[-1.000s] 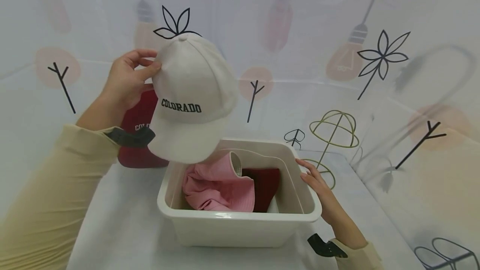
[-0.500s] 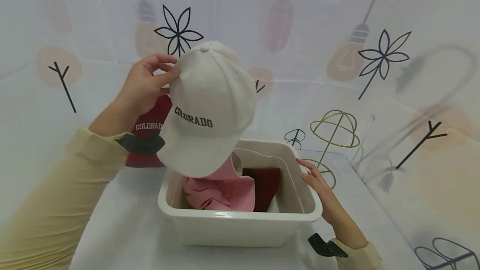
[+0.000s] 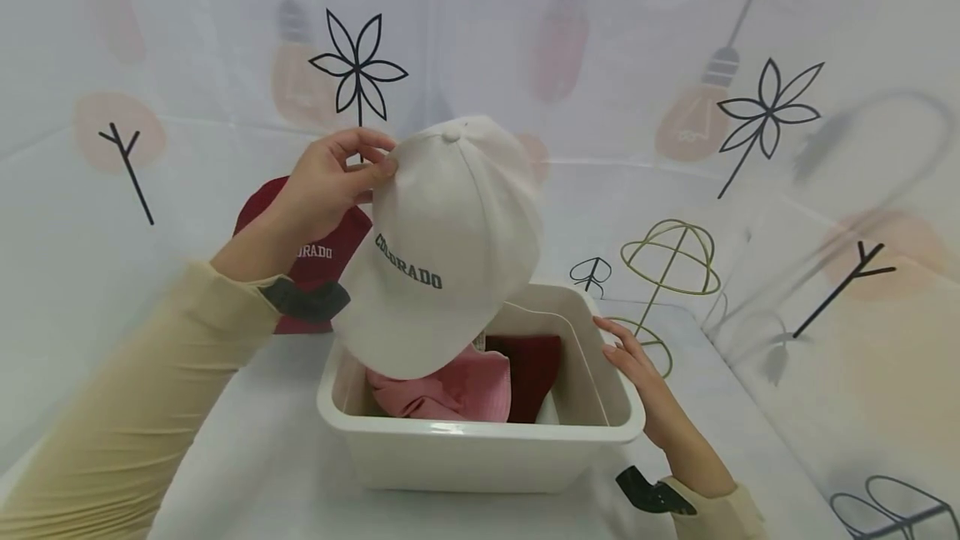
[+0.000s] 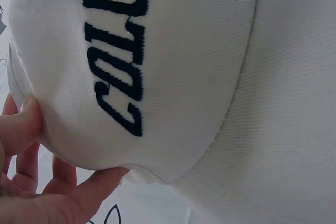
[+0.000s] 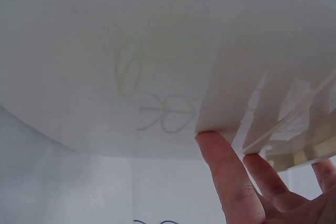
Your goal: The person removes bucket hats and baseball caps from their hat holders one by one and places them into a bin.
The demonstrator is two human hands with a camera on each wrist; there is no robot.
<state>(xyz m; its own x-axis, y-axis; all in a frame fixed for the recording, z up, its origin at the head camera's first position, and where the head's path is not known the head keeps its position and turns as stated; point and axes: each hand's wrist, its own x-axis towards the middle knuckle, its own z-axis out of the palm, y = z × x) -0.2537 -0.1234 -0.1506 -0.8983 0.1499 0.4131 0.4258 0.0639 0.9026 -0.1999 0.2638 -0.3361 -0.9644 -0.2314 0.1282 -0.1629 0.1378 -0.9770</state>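
Note:
A white baseball cap [image 3: 457, 207] lettered COLORADO hangs tilted over the left part of a white plastic bin [image 3: 480, 433]. My left hand [image 3: 330, 182] pinches the edge of its crown between thumb and fingers; the left wrist view shows the fingers [image 4: 94, 187] behind the cloth. Inside the bin lie a crumpled pink cap [image 3: 457, 394], partly hidden by the white brim, and a dark red cloth item [image 3: 532, 377]. At the bin's right side, my right hand [image 3: 641, 377] touches the wall with extended fingers [image 5: 226, 171].
Behind my left wrist is a dark red cap [image 3: 333, 261] with white lettering, partly covered by the hand. The bin stands on a white-covered table [image 3: 277, 457]. A patterned white backdrop [image 3: 480, 40] hangs behind and to the right.
My left hand has carried the white cap rightward and down, further over the bin, and the cap has tilted more. The right hand stays at the bin's side.

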